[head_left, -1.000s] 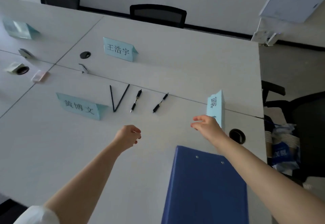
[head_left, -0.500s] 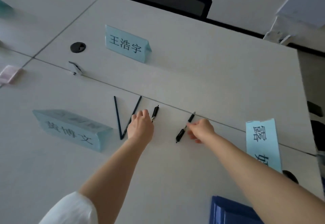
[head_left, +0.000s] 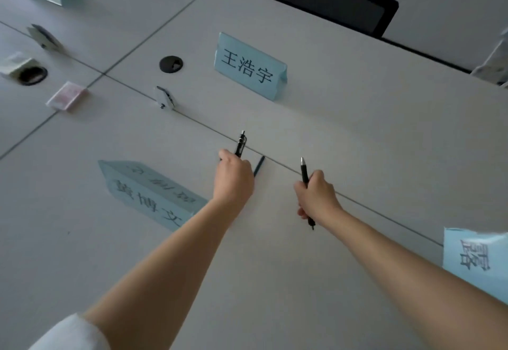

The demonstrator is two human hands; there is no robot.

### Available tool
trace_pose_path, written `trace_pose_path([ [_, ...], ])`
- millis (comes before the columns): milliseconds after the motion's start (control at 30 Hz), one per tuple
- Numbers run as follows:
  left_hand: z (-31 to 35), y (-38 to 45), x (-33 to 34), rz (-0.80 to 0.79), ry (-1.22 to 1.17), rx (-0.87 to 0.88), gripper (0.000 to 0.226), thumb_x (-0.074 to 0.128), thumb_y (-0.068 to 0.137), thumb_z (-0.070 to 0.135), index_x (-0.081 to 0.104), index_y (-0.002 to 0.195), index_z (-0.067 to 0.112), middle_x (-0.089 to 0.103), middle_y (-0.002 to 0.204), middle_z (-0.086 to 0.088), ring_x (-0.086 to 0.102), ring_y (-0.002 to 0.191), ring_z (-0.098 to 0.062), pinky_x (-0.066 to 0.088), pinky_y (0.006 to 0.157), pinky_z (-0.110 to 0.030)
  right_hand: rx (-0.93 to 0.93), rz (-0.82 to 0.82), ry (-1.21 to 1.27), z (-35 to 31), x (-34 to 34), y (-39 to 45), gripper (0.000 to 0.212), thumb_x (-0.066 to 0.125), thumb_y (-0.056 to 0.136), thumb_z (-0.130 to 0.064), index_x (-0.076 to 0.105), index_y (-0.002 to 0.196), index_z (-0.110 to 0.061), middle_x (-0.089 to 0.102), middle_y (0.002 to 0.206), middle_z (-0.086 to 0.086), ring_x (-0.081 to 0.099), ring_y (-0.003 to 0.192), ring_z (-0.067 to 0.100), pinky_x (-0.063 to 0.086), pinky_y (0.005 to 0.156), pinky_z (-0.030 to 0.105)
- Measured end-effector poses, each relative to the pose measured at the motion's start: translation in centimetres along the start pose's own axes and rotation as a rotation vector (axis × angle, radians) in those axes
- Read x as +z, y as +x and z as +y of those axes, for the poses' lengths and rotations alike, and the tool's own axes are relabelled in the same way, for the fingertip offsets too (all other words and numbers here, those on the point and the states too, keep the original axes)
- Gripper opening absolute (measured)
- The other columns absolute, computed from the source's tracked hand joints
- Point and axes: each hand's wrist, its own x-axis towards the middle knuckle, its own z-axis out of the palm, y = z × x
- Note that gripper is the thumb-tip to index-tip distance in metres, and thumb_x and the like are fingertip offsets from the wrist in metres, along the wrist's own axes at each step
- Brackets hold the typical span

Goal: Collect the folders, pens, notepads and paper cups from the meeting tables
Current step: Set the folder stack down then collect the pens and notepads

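Black pen, gripped in curled left hand, clip end pointing far, over the white table seam. Second black pen, upright in right hand's closed fist, right of it. Thin dark stick lying between both hands, partly hidden.

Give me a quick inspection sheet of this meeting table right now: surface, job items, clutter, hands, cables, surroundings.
Surface: white meeting tables pushed together, seams visible.
Job's things: one black pen in the left hand; another black pen in the right hand; a thin dark pen lies beside the left hand.
Clutter: three blue name cards, a small pink packet.
Hands: fingers of both curled round pens.
Cables: nothing seen; round cable port only.
Surroundings: black chair behind the table.
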Motion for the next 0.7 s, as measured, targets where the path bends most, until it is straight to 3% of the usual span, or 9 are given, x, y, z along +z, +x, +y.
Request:
trace_pose_path([
  [67, -0.5, 1.8, -1.4, 0.006, 0.006, -0.093, 0.034, 0.038, 0.096, -0.001, 0.043, 0.129, -0.005, 0.046, 0.128, -0.025, 0.052, 0.114, -0.037, 0.043, 0.076, -0.032, -0.040, -0.036, 0.028, -2.5, 1.5, 0.2, 0.021, 0.045, 0.090, -0.020, 0.044, 0.103, -0.004, 0.058, 0.101, 0.016, 0.065, 0.083, 0.036, 0.060, 0.064, 0.046],
  [133, -1.3, 3.2, -2.1, 0.045, 0.050, -0.139, 0.036, 0.046, 0.095, 0.006, 0.038, 0.127, -0.007, 0.049, 0.128, -0.025, 0.052, 0.117, -0.037, 0.045, 0.087, -0.037, -0.054, -0.081, 0.015, -4.1, 3.0, 0.5, 0.022, 0.046, 0.088, -0.019, 0.050, 0.103, -0.003, 0.060, 0.105, 0.015, 0.065, 0.088, 0.035, 0.059, 0.073, 0.047],
  [167, -1.5, 3.5, -2.3, 0.045, 0.091, -0.143, 0.036, 0.048, 0.094, 0.007, 0.038, 0.126, -0.008, 0.050, 0.125, -0.023, 0.053, 0.115, -0.036, 0.046, 0.089, -0.038, -0.042, -0.110, 0.020, -4.7, 3.7, 0.7, 0.021, 0.047, 0.087, -0.020, 0.052, 0.099, -0.004, 0.061, 0.102, 0.014, 0.066, 0.085, 0.033, 0.059, 0.073, 0.047],
  [233, -1.6, 4.0, -2.3, 0.019, 0.160, -0.116, 0.029, 0.046, 0.094, 0.005, 0.047, 0.121, -0.006, 0.052, 0.110, -0.018, 0.056, 0.101, -0.032, 0.047, 0.079, -0.035, 0.000, -0.153, 0.044, -5.3, 4.9, 1.3, 0.017, 0.051, 0.088, -0.023, 0.052, 0.089, -0.006, 0.060, 0.090, 0.009, 0.065, 0.076, 0.029, 0.059, 0.072, 0.044],
  [333, -1.4, 3.9, -1.9, -0.012, 0.266, -0.083, 0.023, 0.045, 0.091, -0.002, 0.055, 0.112, 0.001, 0.049, 0.084, -0.011, 0.052, 0.085, -0.029, 0.045, 0.070, -0.033, 0.061, -0.166, -0.001, -5.5, 5.8, 2.0, 0.032, 0.059, 0.088, -0.035, 0.044, 0.076, -0.010, 0.051, 0.075, 0.000, 0.058, 0.076, 0.026, 0.052, 0.069, 0.034],
  [433, -1.8, 3.5, -0.7, -0.028, 0.378, -0.050, 0.028, 0.043, 0.091, -0.004, 0.056, 0.115, 0.003, 0.058, 0.100, -0.016, 0.058, 0.098, -0.032, 0.043, 0.072, -0.034, 0.117, -0.144, -0.040, -5.2, 6.2, 2.4, 0.031, 0.062, 0.088, -0.042, 0.052, 0.095, -0.013, 0.058, 0.092, 0.005, 0.061, 0.096, 0.030, 0.044, 0.072, 0.031],
  [533, -2.5, 3.3, -0.2, -0.024, 0.419, -0.056, 0.031, 0.042, 0.092, -0.004, 0.058, 0.117, 0.004, 0.060, 0.110, -0.015, 0.058, 0.108, -0.034, 0.042, 0.075, -0.035, 0.113, -0.099, -0.075, -5.1, 6.6, 2.3, 0.029, 0.063, 0.088, -0.034, 0.056, 0.104, -0.011, 0.065, 0.109, 0.010, 0.059, 0.091, 0.029, 0.042, 0.071, 0.031],
  [700, -2.8, 2.9, 0.4, -0.058, 0.365, -0.048, 0.027, 0.047, 0.092, 0.003, 0.059, 0.115, 0.004, 0.060, 0.105, -0.015, 0.059, 0.103, -0.035, 0.042, 0.074, -0.035, 0.083, -0.048, -0.210, -4.2, 6.6, 1.0, 0.025, 0.059, 0.084, -0.022, 0.059, 0.106, -0.009, 0.065, 0.105, 0.010, 0.063, 0.096, 0.031, 0.043, 0.071, 0.030],
])
